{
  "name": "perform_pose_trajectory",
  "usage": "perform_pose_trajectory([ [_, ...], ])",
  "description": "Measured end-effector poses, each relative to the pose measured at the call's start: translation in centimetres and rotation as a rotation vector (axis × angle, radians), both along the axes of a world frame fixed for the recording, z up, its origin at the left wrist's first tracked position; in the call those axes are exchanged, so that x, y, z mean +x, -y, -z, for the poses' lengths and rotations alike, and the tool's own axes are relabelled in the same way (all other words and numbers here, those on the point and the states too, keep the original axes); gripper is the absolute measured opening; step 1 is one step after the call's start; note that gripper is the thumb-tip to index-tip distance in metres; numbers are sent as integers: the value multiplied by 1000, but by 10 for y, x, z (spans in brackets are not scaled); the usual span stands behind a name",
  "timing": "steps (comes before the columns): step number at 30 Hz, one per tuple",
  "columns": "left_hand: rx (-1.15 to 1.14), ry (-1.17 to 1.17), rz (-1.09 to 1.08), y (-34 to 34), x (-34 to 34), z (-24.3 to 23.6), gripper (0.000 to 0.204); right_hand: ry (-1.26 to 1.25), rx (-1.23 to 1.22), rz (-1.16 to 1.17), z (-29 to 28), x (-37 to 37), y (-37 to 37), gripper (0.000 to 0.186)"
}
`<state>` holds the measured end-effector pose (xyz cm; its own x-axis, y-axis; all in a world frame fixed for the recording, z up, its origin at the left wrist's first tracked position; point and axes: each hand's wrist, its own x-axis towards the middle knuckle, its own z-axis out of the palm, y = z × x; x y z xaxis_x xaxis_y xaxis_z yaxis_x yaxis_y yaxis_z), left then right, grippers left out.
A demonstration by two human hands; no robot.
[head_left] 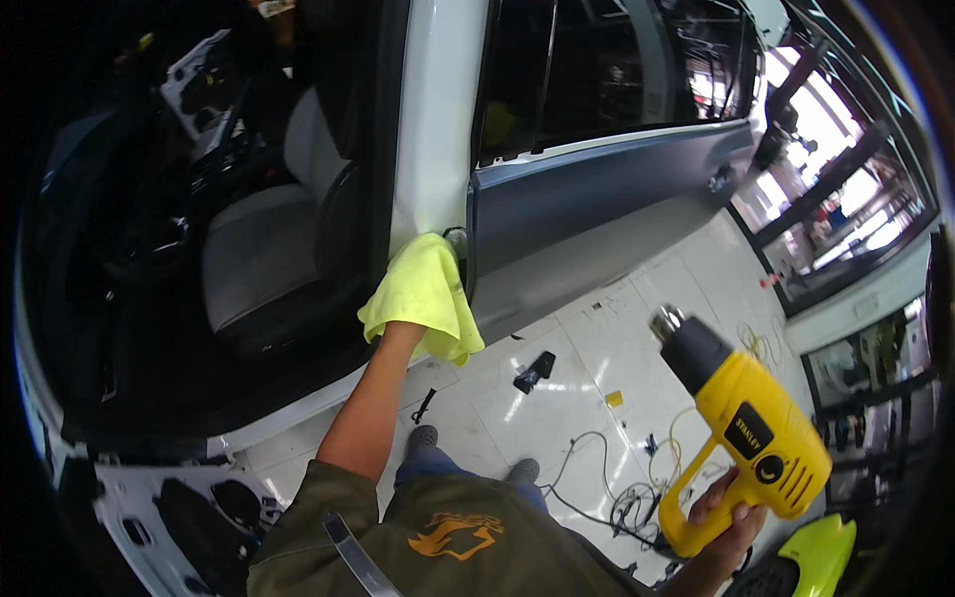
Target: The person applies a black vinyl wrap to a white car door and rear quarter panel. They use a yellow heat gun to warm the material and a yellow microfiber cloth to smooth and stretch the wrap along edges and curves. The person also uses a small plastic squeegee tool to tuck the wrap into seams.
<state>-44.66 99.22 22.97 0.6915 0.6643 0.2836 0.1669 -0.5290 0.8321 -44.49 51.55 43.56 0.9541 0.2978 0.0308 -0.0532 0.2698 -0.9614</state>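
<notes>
My left hand [401, 336] reaches up to the car's white door pillar [430, 129] with a yellow-green microfiber cloth [423, 294] draped over it. The cloth hides its fingers and bunches at the pillar, beside the front edge of the grey rear door [587, 224]. At the lower right, my right hand [731, 512] is wrapped round the handle of a yellow and black heat gun [761, 428]. The gun's metal nozzle [667, 321] points up and to the left, apart from the door.
The front doorway opens onto a grey seat [264, 249]. On the tiled floor lie a black part [535, 371], a yellow scrap [614, 399] and tangled cables [637, 502]. A detached panel [149, 527] is at lower left, a lime-green object [821, 557] at lower right.
</notes>
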Motion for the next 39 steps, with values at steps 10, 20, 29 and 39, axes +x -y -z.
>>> perform_pose_trajectory([
  [10,-45,41,99,11,46,-46,37,229,-371,-152,-96,-20,-211,53],
  [20,654,217,91,12,39,-27,52,249,-474,-201,-99,-23,-259,42],
  [29,606,155,50,3,38,-74,43,231,-398,-141,-96,-4,-240,46],
  [39,415,-116,51,10,33,-142,29,257,-177,-23,-79,23,-172,55],
])
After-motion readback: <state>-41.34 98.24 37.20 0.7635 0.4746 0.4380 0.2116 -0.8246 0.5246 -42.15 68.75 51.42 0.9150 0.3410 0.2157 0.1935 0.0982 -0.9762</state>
